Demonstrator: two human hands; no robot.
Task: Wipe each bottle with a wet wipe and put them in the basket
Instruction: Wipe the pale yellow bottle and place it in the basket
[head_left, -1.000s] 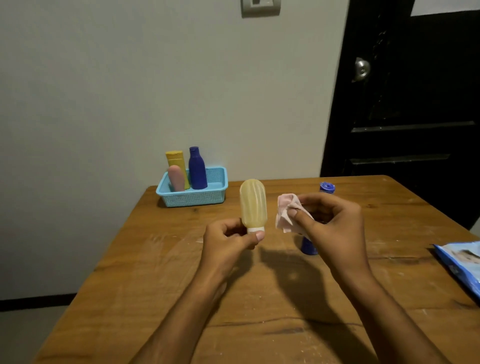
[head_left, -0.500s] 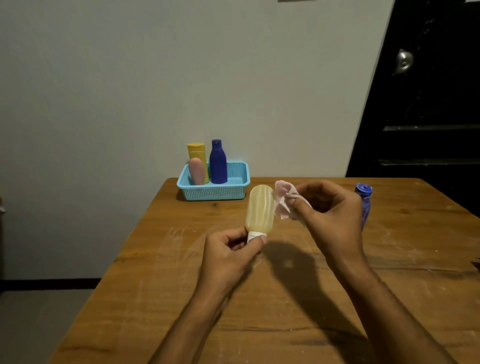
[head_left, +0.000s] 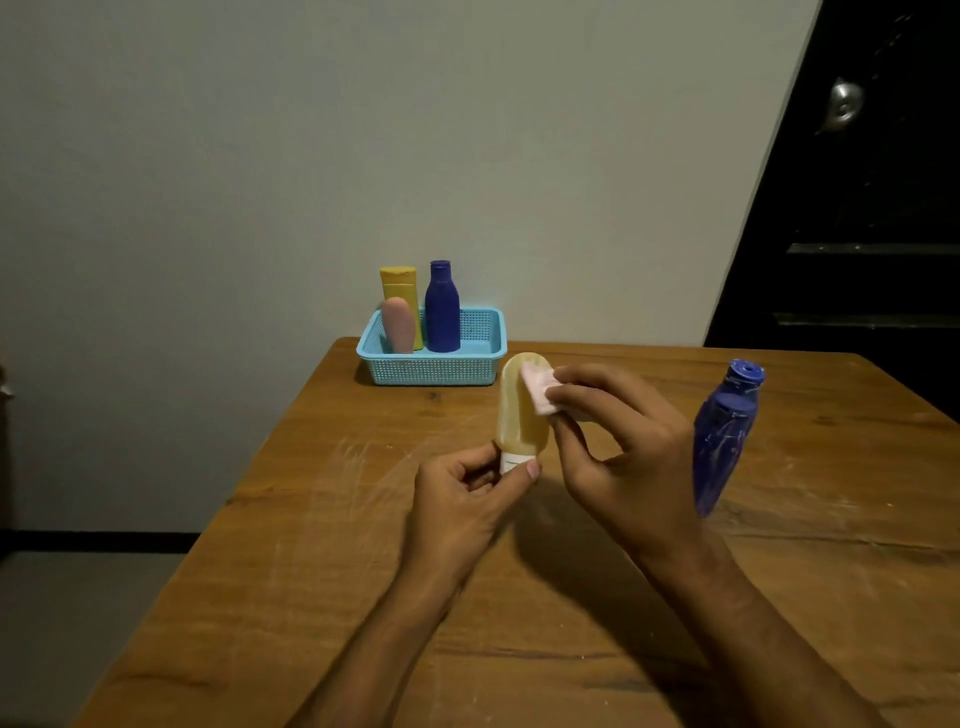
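My left hand (head_left: 467, 499) pinches the white cap of a translucent yellow bottle (head_left: 519, 415), holding it cap-down above the table. My right hand (head_left: 623, 447) pinches a folded pink wet wipe (head_left: 537, 392) and presses it against the bottle's upper right side. A blue bottle (head_left: 724, 436) stands on the table to the right of my right hand. At the table's far edge a light blue basket (head_left: 478, 358) holds a yellow bottle (head_left: 402, 291), a pink bottle (head_left: 397, 325) and a dark blue bottle (head_left: 441, 306), all upright on its left side.
The wooden table (head_left: 519, 623) runs up to a pale wall. A dark door with a round knob (head_left: 844, 104) stands at the right. The right part of the basket has free room.
The wipe has come from beside the bottle onto its upper side. The view has swung left, so the blue wipe pack at the right edge is out of sight.
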